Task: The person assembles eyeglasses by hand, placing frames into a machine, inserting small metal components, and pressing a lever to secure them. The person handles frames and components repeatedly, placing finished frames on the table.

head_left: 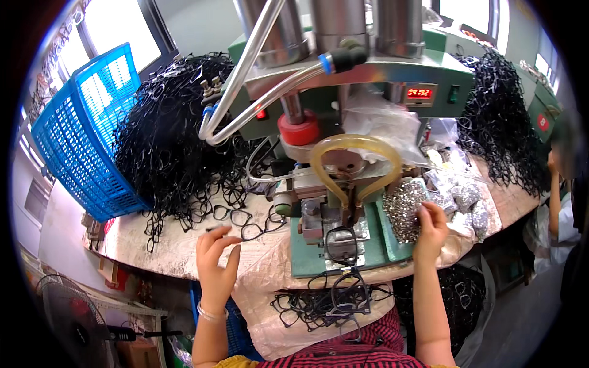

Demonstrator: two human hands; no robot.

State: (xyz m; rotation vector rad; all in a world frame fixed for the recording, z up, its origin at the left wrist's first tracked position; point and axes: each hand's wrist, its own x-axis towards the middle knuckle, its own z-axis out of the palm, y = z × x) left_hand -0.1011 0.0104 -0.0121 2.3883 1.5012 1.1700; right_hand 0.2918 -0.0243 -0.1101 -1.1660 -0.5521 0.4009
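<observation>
My left hand [216,262] is over the table's left side with fingers apart and nothing seen in it, close to a black eyeglass frame [251,232]. My right hand [432,233] has its fingers curled together at the right edge of a green tray [385,228] heaped with small shiny metal parts [404,208]. Whatever its fingertips hold is too small to make out. Between my hands, another dark eyeglass frame [342,262] sits at the front of a green press machine [300,260], under a curved yellowish tube [356,141].
Piles of black eyeglass frames [175,122] rise at the back left beside a blue plastic basket [86,144]. More frames [313,306] lie on the cloth over my lap. Plastic bags of metal parts [466,196] are right of the tray. A fan [76,325] stands lower left; another person's arm [554,196] shows far right.
</observation>
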